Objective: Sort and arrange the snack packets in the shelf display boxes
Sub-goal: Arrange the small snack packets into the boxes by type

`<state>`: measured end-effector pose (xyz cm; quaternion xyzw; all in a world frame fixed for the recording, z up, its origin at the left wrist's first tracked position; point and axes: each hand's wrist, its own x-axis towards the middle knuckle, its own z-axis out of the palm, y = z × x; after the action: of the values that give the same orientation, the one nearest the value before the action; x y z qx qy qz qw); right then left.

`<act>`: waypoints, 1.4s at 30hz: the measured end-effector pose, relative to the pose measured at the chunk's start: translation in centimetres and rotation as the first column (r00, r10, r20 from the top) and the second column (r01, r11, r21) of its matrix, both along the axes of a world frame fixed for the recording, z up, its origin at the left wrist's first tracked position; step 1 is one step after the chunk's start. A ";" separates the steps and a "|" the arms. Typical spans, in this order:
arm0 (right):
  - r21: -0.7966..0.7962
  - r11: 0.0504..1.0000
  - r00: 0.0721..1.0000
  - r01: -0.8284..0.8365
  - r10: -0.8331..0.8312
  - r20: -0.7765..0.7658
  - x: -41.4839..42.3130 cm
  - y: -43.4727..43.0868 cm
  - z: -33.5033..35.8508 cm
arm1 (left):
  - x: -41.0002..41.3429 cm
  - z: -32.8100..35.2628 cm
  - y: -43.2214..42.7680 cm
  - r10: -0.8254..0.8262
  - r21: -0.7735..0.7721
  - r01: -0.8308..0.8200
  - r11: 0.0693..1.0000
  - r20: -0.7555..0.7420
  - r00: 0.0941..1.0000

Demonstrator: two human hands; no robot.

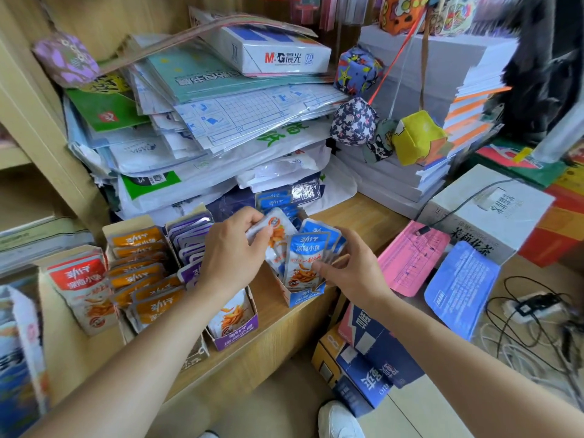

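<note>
Four display boxes line the shelf (347, 213) from lower left to centre: red box (58, 324), orange box (126, 224), purple box (235, 335), blue box (300, 297). Left hand (230, 248) pinches one packet (278, 230) by its top. Right hand (354, 270) grips the fanned blue packets (305, 257) upright over the blue box, presumably to square them.

Both bare forearms reach forward, converging. The left hand (232, 251) pinches a white packet (282, 229); the right hand (355, 273) grips blue packets (303, 254) with curled fingers.
</note>
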<state>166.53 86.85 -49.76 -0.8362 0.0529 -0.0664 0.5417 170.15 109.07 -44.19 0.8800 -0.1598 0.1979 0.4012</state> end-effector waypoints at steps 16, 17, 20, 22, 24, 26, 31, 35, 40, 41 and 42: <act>0.079 0.996 0.995 0.052 -0.045 -0.086 -0.3 0.6 0.2 | -2.0 1.6 0.5 -0.304 -0.691 -0.060 0.720 -0.391 0.869; 0.076 0.996 0.995 0.046 -0.039 -0.095 -0.3 0.5 0.3 | -2.4 1.4 0.0 -0.288 -0.656 -0.042 0.754 -0.388 0.876; 0.083 0.996 0.993 0.027 -0.017 -0.115 -0.4 0.4 0.6 | -2.4 0.6 -0.3 -0.151 -0.492 -0.019 0.870 -0.302 0.941; 0.088 0.996 0.993 0.018 -0.007 -0.121 -0.4 0.4 0.8 | -2.1 0.6 -0.3 -0.105 -0.510 -0.045 0.859 -0.261 0.960; 0.087 0.996 0.993 0.012 -0.001 -0.122 -0.4 0.4 0.8 | -2.0 0.8 -0.4 -0.093 -0.590 -0.052 0.806 -0.212 0.973; 0.095 0.995 0.992 0.013 -0.001 -0.127 -0.4 0.4 0.8 | -1.9 1.0 -0.5 -0.086 -0.613 -0.047 0.789 -0.186 0.979; 0.088 0.996 0.991 0.015 -0.003 -0.135 -0.4 0.5 1.0 | -1.9 -0.6 -1.2 -0.092 -0.341 -0.015 0.940 -0.295 0.951; 0.064 0.998 0.990 0.007 0.002 -0.138 -0.3 0.4 1.1 | -1.4 -1.4 -1.7 0.034 -0.106 -0.057 0.993 -0.205 0.978; 0.060 0.997 0.991 -0.058 0.065 -0.121 -0.1 0.0 1.4 | -1.3 -2.2 -2.2 0.120 0.269 -0.078 0.960 -0.146 0.982; 0.051 0.996 0.990 -0.074 0.080 -0.114 -0.1 0.0 1.4 | -1.4 -2.3 -2.3 0.121 0.324 -0.077 0.943 -0.119 0.986; 0.044 0.995 0.989 -0.093 0.097 -0.108 -0.1 -0.1 1.4 | -1.5 -2.4 -2.4 0.119 0.359 -0.080 0.930 -0.090 0.989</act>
<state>166.45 86.78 -48.41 -0.8296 0.0440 0.0066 0.5566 168.66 106.69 -46.62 0.9543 -0.1256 0.1372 0.2339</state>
